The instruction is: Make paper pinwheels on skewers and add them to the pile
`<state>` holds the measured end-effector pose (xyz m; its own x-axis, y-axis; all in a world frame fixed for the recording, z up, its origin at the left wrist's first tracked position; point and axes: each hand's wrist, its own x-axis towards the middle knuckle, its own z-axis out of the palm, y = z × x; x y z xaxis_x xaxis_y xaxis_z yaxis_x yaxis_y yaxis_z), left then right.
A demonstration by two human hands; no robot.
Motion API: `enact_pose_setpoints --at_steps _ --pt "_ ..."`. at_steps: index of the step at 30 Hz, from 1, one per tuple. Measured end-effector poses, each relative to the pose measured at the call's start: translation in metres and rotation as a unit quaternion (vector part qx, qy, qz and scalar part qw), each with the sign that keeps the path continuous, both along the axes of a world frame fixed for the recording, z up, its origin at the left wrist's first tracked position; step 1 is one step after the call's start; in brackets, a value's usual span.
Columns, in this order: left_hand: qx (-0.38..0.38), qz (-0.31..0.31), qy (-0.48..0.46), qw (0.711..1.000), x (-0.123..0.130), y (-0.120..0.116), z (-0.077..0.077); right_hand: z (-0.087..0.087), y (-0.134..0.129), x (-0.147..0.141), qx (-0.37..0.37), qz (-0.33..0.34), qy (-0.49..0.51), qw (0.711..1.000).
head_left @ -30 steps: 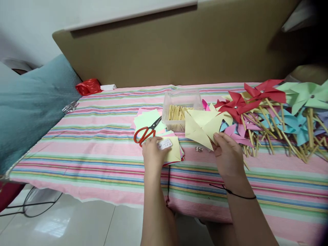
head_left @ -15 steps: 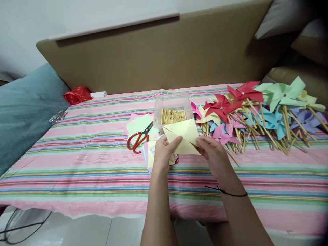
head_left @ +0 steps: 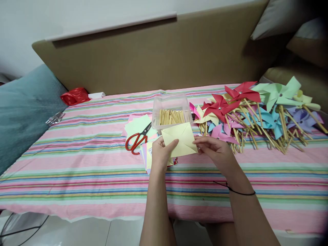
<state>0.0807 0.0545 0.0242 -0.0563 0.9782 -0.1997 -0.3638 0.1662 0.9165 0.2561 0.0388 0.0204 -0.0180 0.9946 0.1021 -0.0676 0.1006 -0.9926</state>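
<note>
A pale yellow paper square (head_left: pixel 180 145) with diagonal slits running in from its corners is held up over the cloth. My left hand (head_left: pixel 161 153) is closed on its left side, thumb pressed flat on the front. At the right edge of the square, the fingers of my right hand (head_left: pixel 215 150) are bent together and pinch near the lower right corner. A tiny shiny spot shows by these fingertips, too small to name. Behind the square stands a clear plastic box (head_left: pixel 171 99) with many short wooden sticks (head_left: pixel 171 117). Coloured paper sheets (head_left: pixel 145 157) lie partly under my left hand.
Red-handled scissors (head_left: pixel 137 141) rest on pale green paper (head_left: pixel 137 124) at the left. Finished paper pinwheels (head_left: pixel 242 91) on sticks are heaped at the right. A red plastic bag (head_left: pixel 75 96) and a white box (head_left: pixel 96 95) lie far left on the striped cloth (head_left: pixel 89 150).
The paper square has turned slightly and lies flatter to view. My right hand has shifted a little to the right, its fingers now at the edge. The whole view has moved slightly.
</note>
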Motion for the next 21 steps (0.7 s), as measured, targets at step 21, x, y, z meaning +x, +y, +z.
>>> enact_pose_setpoints --at_steps 21 --pt "0.000 -0.043 0.079 0.996 0.010 -0.002 0.003 -0.005 0.003 -0.019 -0.037 -0.079 0.050 0.995"
